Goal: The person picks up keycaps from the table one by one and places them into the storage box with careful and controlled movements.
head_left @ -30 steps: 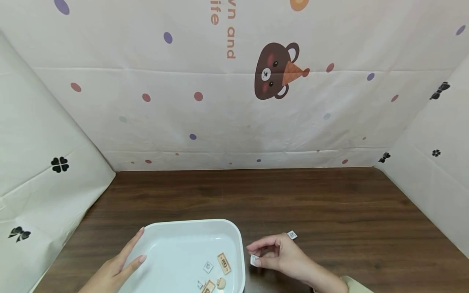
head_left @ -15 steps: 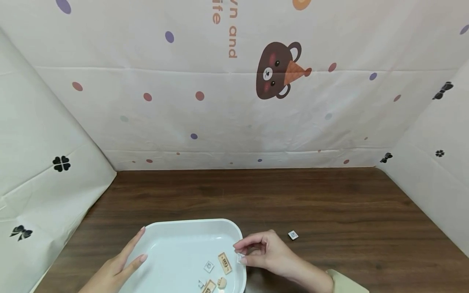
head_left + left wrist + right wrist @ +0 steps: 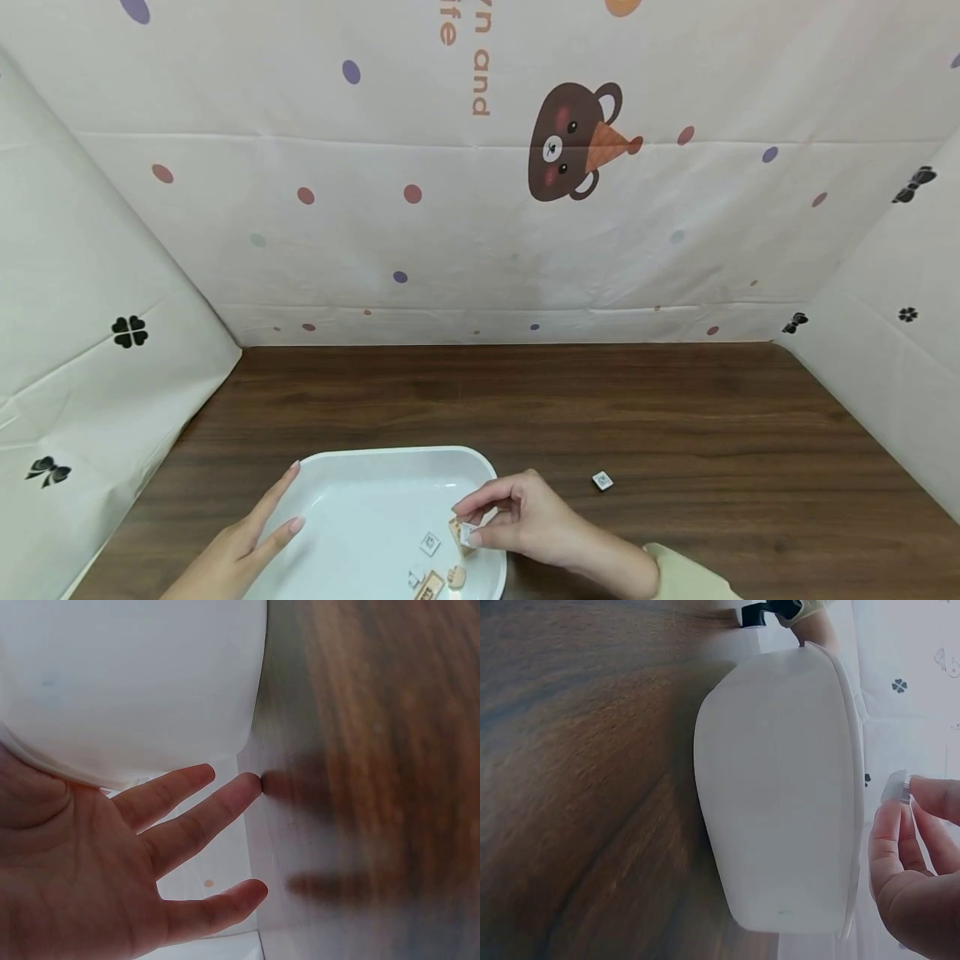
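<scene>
My right hand pinches a small white square tile with a printed face between thumb and fingertips. It holds the tile over the right side of a white tray; in the right wrist view the tile is above the rim. My left hand rests at the tray's left edge, fingers straight and spread. Inside the tray lie another white tile, a wooden piece with dark lettering, a similar piece partly behind the held tile, a small tan piece and a small whitish piece.
One more white tile lies on the dark wooden table, right of the tray. White printed cloth stands as a wall at the back and on both sides.
My right hand has carried the tile leftward from beside the tray, across its right rim, to above the inside. The left hand keeps its place at the tray's edge.
</scene>
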Tool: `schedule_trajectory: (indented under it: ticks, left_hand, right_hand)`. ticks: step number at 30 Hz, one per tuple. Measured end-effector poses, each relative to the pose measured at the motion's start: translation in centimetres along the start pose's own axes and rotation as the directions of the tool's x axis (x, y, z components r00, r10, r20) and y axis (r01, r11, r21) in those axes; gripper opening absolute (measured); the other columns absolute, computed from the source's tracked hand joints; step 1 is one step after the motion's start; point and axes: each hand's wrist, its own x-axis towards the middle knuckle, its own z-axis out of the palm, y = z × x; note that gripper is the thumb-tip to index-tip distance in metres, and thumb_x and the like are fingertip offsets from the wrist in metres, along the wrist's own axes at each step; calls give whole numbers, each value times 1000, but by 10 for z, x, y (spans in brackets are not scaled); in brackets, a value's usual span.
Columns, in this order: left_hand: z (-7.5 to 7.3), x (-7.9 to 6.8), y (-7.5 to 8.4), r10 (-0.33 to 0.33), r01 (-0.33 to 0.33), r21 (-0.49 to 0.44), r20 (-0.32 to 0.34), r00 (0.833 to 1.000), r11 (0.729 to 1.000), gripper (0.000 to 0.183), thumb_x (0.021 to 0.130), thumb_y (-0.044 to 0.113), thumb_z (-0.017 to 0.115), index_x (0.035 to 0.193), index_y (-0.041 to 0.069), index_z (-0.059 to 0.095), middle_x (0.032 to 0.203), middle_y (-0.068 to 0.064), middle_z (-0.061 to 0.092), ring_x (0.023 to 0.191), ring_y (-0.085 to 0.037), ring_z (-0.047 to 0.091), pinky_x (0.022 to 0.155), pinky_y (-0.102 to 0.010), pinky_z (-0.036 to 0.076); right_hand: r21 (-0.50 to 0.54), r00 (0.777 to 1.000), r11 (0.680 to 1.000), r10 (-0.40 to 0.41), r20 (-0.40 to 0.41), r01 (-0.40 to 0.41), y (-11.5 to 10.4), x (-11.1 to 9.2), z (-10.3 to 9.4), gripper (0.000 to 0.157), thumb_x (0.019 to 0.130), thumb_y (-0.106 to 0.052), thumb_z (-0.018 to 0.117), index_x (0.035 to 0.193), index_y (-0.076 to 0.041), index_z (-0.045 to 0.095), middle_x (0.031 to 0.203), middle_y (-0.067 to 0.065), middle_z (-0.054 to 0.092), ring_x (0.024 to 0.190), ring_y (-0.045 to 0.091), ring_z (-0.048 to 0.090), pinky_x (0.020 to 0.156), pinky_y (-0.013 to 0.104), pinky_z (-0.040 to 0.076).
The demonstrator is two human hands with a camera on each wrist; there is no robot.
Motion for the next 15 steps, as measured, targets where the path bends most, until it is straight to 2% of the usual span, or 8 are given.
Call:
schedule_trajectory:
  ticks: [6, 15]
  left_hand:
    - [2, 0, 0, 38, -37, 21, -54, 998, 999, 63, 96, 31, 45, 148, 20, 11, 145, -19, 28, 114, -42, 47, 81, -58, 42]
    - [2, -1, 1, 50, -49, 12, -66, 997, 999, 62, 96, 29, 46, 148, 19, 12, 144, -18, 29, 114, -42, 47, 81, -58, 42]
  right_hand:
    - [32, 999, 999, 5, 49, -7, 1, 5, 5, 28, 75, 4, 68, 99, 17, 61, 91, 34, 60, 75, 2, 59, 67, 18, 51]
    - [-22, 995, 1000, -6, 95, 8, 3, 13, 13, 24, 75, 7, 66, 98, 15, 63, 90, 32, 60, 76, 0, 56, 65, 17, 50]
